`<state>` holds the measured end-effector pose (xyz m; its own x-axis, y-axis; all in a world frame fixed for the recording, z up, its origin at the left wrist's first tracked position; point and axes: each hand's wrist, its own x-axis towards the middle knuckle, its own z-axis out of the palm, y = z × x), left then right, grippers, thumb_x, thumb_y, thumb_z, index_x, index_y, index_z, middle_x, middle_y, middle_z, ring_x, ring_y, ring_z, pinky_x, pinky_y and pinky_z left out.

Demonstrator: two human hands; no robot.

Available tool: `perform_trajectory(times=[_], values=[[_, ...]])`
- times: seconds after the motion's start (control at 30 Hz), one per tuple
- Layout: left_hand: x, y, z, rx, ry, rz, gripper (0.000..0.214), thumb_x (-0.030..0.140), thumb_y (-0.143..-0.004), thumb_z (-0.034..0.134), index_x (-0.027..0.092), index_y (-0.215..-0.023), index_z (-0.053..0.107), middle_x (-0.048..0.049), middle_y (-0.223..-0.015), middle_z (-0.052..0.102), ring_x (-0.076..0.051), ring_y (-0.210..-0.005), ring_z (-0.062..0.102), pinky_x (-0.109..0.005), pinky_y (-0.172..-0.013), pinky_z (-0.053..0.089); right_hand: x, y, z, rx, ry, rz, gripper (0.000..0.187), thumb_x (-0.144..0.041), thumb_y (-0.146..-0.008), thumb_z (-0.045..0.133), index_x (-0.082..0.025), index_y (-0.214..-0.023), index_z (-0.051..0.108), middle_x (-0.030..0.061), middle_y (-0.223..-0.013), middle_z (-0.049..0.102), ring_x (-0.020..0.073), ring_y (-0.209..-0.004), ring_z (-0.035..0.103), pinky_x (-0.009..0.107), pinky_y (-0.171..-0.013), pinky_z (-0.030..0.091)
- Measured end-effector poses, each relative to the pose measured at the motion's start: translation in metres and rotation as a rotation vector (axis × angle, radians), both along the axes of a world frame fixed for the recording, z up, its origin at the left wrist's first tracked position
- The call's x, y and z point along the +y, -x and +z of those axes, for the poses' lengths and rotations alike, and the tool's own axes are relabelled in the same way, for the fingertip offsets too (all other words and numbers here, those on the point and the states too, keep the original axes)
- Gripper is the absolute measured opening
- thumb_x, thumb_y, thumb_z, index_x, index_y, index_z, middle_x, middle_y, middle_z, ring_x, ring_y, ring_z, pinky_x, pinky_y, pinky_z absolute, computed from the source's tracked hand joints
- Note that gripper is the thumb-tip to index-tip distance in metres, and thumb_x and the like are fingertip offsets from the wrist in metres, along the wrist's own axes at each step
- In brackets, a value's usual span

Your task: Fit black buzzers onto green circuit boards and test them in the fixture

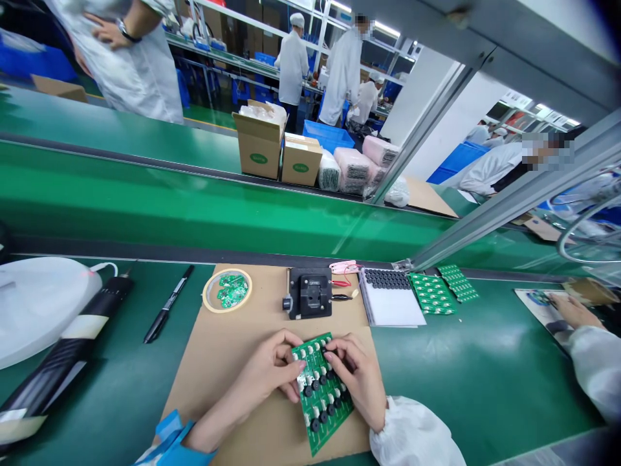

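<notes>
Board [320, 399], flat, green, bears round black parts [331, 410]; my left hand [277, 366] pinches its edge, my right hand [359, 375] bends, nearly closed, hold unclear.

R hand [359, 378]: room to pass rt over tabletop [466, 372]; fwd, blk fixture [311, 293] & wht pad [394, 308] in way.
</notes>
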<state>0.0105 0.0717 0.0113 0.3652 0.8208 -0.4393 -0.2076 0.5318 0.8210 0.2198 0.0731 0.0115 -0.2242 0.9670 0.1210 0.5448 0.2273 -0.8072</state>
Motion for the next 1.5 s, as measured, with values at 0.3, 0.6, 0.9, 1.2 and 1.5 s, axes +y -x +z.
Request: perform_trajectory(times=[0.3, 0.6, 0.9, 1.2, 1.5], values=[[-0.002, -0.003, 0.002, -0.051, -0.015, 0.009, 0.046, 0.046, -0.067, 0.082, 0.019, -0.091, 0.052, 0.0051, -0.062, 0.063, -0.014, -0.045, 0.066, -0.021, -0.042, 0.055, -0.011, 0.009, -0.002, -0.006, -0.023, -0.108, 0.017, -0.034, -0.093, 0.055, -0.022, -0.094, 0.066, -0.0006, -0.075, 0.053, 0.0151, -0.066, 0.054, 0.025, -0.062, 0.045], [-0.007, -0.005, 0.012, -0.024, -0.04, 0.012, 0.041, 0.044, -0.072, 0.079, 0.018, -0.091, 0.053, 0.0047, -0.065, 0.063, -0.012, -0.049, 0.065, -0.021, -0.046, 0.055, -0.017, 0.019, 0.001, 0.034, 0.044, -0.233, 0.025, -0.041, -0.091, 0.055, -0.02, -0.084, 0.066, -0.0007, -0.07, 0.052, 0.015, -0.061, 0.052, 0.025, -0.057, 0.043], [-0.005, -0.006, 0.021, -0.008, -0.042, -0.011, 0.045, 0.049, -0.069, 0.079, 0.018, -0.089, 0.053, 0.0044, -0.065, 0.06, -0.013, -0.053, 0.064, -0.024, -0.048, 0.056, -0.027, 0.029, 0.001, -0.034, 0.088, -0.335, 0.027, -0.044, -0.095, 0.049, -0.022, -0.083, 0.059, 0.0005, -0.07, 0.058, 0.0169, -0.062, 0.057, 0.027, -0.057, 0.044], [-0.004, -0.005, 0.018, 0.001, -0.053, -0.025, 0.045, 0.05, -0.069, 0.079, 0.018, -0.087, 0.054, 0.0059, -0.063, 0.058, -0.012, -0.051, 0.063, -0.023, -0.048, 0.056, -0.023, 0.021, 0.025, -0.294, -0.07, -0.176, 0.026, -0.04, -0.098, 0.046, -0.026, -0.087, 0.065, 0.0028, -0.084, 0.066, 0.0195, -0.075, 0.064, 0.028, -0.062, 0.045], [-0.004, 0.0, 0.017, 0.036, -0.062, -0.012, 0.036, 0.042, -0.078, 0.074, 0.018, -0.094, 0.053, 0.0053, -0.067, 0.06, -0.012, -0.054, 0.064, -0.022, -0.05, 0.056, 0.095, -0.072, 0.032, -0.571, -0.382, -0.461, 0.053, -0.053, -0.098, 0.033, -0.016, -0.091, 0.07, 0.0078, -0.081, 0.068, 0.0178, -0.06, 0.057, 0.029, -0.058, 0.04]])
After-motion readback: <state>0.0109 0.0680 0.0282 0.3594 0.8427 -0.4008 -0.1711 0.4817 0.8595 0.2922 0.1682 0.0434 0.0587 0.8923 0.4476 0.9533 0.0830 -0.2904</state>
